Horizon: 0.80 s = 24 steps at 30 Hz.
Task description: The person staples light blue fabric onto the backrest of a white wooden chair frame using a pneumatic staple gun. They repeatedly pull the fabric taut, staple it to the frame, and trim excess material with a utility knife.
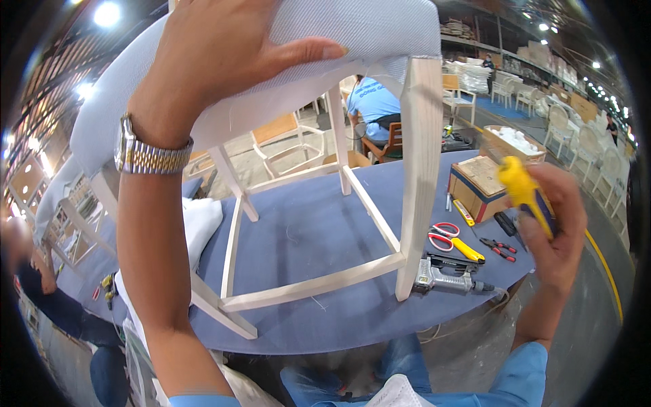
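Head view: left hand (224, 54) fingers spread flat on chair seat (366, 27), fabric mostly stretched on, loose edge left to trim; right hand (553, 224) fingers gripping yellow knife (521, 190)

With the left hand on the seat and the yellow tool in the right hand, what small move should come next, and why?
Probably bring the right hand with the yellow-handled tool up to the loose fabric edge under the padded seat. The left hand already presses the seat of the chair, which stands on the blue table, while the tool is apart from the fabric.
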Each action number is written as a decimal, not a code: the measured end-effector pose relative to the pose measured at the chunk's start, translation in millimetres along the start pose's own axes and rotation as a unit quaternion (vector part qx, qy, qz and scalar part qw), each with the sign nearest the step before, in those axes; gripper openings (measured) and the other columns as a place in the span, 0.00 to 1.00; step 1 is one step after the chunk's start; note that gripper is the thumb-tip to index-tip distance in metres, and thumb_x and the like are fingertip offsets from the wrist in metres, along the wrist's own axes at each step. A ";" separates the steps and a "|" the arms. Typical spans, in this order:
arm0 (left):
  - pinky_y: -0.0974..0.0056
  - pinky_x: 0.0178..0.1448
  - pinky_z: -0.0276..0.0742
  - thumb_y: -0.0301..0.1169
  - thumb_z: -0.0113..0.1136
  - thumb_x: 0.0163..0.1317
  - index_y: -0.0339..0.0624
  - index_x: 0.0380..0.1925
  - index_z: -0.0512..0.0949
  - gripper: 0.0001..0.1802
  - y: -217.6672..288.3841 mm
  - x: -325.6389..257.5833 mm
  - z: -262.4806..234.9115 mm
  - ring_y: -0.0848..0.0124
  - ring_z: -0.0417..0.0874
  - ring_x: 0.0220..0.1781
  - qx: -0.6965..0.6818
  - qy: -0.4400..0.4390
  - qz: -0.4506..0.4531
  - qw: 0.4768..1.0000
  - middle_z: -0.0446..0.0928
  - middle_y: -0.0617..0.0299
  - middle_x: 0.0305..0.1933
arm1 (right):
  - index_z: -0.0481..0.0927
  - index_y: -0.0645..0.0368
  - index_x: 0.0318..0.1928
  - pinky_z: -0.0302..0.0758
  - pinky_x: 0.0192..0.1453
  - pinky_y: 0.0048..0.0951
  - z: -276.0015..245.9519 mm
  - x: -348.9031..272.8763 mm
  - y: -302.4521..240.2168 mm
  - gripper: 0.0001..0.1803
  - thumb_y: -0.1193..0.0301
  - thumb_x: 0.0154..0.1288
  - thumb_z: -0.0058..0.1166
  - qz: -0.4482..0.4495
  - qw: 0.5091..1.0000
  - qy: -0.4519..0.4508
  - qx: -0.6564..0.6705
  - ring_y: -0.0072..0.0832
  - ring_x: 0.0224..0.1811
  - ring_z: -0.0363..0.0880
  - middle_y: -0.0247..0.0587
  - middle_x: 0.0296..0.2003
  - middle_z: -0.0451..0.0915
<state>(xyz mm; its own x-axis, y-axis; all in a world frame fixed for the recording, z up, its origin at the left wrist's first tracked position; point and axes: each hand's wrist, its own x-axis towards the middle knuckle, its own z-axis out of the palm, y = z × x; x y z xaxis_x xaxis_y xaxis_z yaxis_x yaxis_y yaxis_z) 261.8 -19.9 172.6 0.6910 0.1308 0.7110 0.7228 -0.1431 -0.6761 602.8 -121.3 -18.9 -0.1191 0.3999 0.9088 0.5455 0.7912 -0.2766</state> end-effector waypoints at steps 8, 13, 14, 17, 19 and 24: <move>0.45 0.75 0.64 0.74 0.61 0.57 0.32 0.72 0.65 0.60 10.7 1.2 -13.7 0.45 0.72 0.68 -0.022 -0.015 -0.015 1.000 0.74 0.36 0.64 | 0.80 0.58 0.60 0.80 0.48 0.31 26.3 48.0 -5.8 0.21 0.72 0.67 0.59 -0.055 0.994 -0.014 -0.099 0.34 0.42 0.87 0.47 0.48 0.86; 0.38 0.77 0.58 0.63 0.63 0.62 0.39 0.75 0.62 0.52 59.4 10.2 -43.9 0.41 0.69 0.71 0.005 -0.141 -0.118 0.983 0.70 0.35 0.68 | 0.80 0.57 0.59 0.80 0.47 0.31 36.3 56.1 7.5 0.20 0.72 0.67 0.60 -0.058 0.992 -0.022 -0.107 0.36 0.41 0.87 0.46 0.47 0.86; 0.35 0.77 0.56 0.58 0.64 0.63 0.40 0.75 0.62 0.49 62.8 10.0 -36.2 0.41 0.68 0.71 0.015 -0.108 -0.121 0.987 0.70 0.35 0.68 | 0.80 0.57 0.59 0.81 0.47 0.31 35.2 56.9 5.2 0.20 0.72 0.67 0.60 -0.052 0.991 -0.022 -0.118 0.36 0.42 0.87 0.47 0.47 0.86; 0.27 0.76 0.51 0.37 0.65 0.61 0.45 0.75 0.63 0.41 71.4 0.8 21.4 0.37 0.65 0.73 0.060 0.078 -0.110 0.989 0.68 0.36 0.69 | 0.80 0.58 0.59 0.81 0.49 0.34 41.4 57.7 1.8 0.20 0.73 0.67 0.60 -0.069 0.987 -0.006 -0.144 0.39 0.45 0.88 0.49 0.49 0.86; 0.24 0.75 0.50 0.27 0.65 0.59 0.47 0.73 0.65 0.40 68.3 0.9 37.3 0.36 0.64 0.74 0.094 0.142 -0.103 0.980 0.68 0.37 0.70 | 0.79 0.58 0.59 0.82 0.50 0.36 46.8 58.3 2.3 0.20 0.73 0.67 0.60 -0.089 0.984 0.005 -0.152 0.42 0.45 0.88 0.50 0.49 0.86; 0.25 0.76 0.53 0.23 0.60 0.62 0.50 0.70 0.69 0.34 36.0 11.2 62.5 0.39 0.64 0.76 0.097 0.135 -0.085 0.982 0.67 0.41 0.73 | 0.79 0.56 0.60 0.81 0.51 0.37 58.9 84.2 7.5 0.20 0.73 0.68 0.59 -0.098 0.983 0.001 -0.155 0.46 0.46 0.87 0.52 0.49 0.85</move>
<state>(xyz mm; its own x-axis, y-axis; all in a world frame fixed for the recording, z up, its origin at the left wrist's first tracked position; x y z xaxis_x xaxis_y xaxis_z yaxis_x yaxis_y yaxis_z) 296.4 37.7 144.1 0.5504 -0.1323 0.8244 0.8344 0.0517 -0.5488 547.9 -54.5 37.1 -0.2455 0.2524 0.9360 0.7395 0.6731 0.0124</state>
